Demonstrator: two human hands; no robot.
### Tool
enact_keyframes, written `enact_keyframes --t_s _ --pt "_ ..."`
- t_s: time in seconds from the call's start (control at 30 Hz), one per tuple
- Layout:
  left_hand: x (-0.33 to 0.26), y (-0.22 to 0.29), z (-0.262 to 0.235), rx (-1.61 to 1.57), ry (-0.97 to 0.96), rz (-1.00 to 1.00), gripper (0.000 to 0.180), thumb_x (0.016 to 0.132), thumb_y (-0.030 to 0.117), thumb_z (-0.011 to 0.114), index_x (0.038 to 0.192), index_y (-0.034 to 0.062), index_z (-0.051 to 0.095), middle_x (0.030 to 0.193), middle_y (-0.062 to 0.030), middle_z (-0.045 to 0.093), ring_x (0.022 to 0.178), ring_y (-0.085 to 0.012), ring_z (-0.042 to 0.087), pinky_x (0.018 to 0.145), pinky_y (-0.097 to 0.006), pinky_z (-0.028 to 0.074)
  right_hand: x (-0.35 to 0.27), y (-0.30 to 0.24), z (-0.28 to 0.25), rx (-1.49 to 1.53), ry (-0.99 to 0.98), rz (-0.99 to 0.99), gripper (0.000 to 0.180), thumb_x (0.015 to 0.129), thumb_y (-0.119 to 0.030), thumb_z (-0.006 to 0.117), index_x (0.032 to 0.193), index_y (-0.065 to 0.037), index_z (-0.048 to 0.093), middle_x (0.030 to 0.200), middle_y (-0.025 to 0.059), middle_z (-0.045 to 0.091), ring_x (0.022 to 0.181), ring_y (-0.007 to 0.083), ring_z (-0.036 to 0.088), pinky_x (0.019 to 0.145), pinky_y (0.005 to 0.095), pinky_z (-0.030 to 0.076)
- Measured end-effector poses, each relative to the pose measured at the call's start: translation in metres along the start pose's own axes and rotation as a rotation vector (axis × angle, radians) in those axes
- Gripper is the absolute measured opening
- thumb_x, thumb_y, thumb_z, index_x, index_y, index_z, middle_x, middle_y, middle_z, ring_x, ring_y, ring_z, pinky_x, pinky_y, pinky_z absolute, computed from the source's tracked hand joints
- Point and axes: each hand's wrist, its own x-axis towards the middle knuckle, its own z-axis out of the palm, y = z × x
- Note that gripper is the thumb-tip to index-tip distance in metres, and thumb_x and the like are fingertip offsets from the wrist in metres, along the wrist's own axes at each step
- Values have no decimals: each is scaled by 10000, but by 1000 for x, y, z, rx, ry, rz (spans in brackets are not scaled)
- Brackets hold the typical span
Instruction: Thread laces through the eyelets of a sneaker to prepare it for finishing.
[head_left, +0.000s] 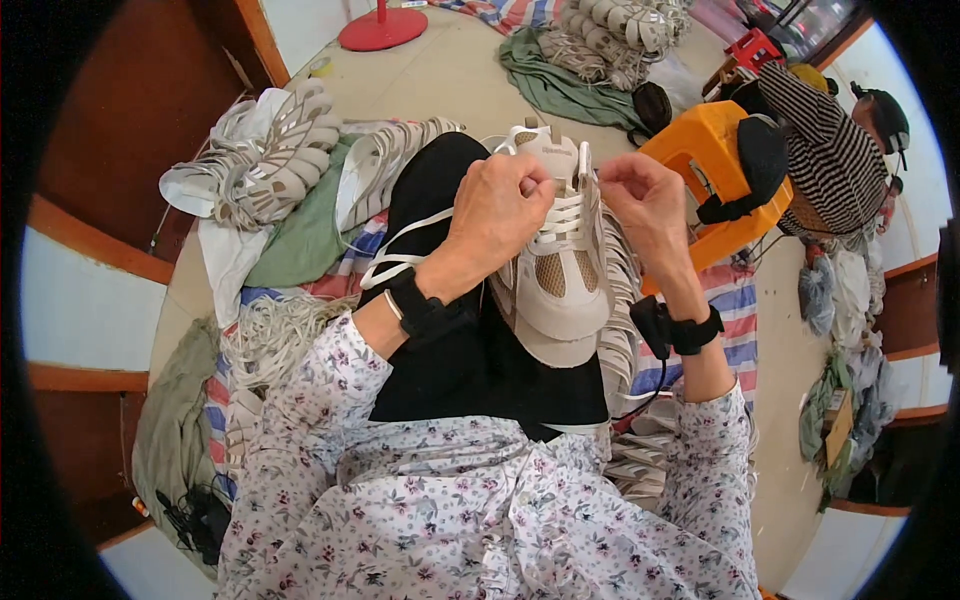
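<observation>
A beige and white sneaker (560, 290) rests on my lap, toe toward me, laid over black trousers (470, 370). My left hand (495, 215) pinches a white shoelace (400, 250) at the upper eyelets; the lace loops down to the left over my knee. My right hand (645, 205) grips the other lace end at the right side of the shoe's tongue. Both wrists wear black bands.
Piles of pale shoe uppers lie at the left (265, 165), at the far top (615, 35) and beside my right knee (625, 330). An orange plastic stool (705, 150) stands right of the shoe. A person in a striped top (830, 150) sits at the far right. A green cloth (560, 90) and a red stand base (382, 28) lie beyond.
</observation>
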Motion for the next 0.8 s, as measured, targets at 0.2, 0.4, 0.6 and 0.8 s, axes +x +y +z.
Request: enact_keyframes --t_s 0.2,0.4,0.6,0.8 --pt "-1 -2 4 20 7 127 162 809 112 638 831 -41 684 663 -204 624 583 -274 642 580 -355 488 -7 7 3 -181 -43 -234 121 847 -32 641 941 8 706 740 119 683 635 206 646 590 310 484" --pt "-3 2 3 59 -8 144 159 820 83 599 698 -18 611 656 -250 569 638 -426 601 577 -482 455 -5 4 16 -604 -48 -392 115 856 -99 538 832 -43 635 775 191 654 754 382 649 625 480 501" --pt "-5 4 -2 -3 -31 84 175 818 116 640 821 -53 681 608 -197 600 525 -224 622 529 -338 464 4 -2 3 -190 -203 -184 96 834 -55 672 832 26 623 620 66 571 541 126 544 501 299 439" --pt "-4 0 0 -53 -18 44 168 814 122 659 851 -35 706 639 -175 647 549 -216 641 552 -322 487 4 -4 1 265 -265 321 130 903 -84 653 795 -11 651 670 0 606 536 61 542 478 220 434"
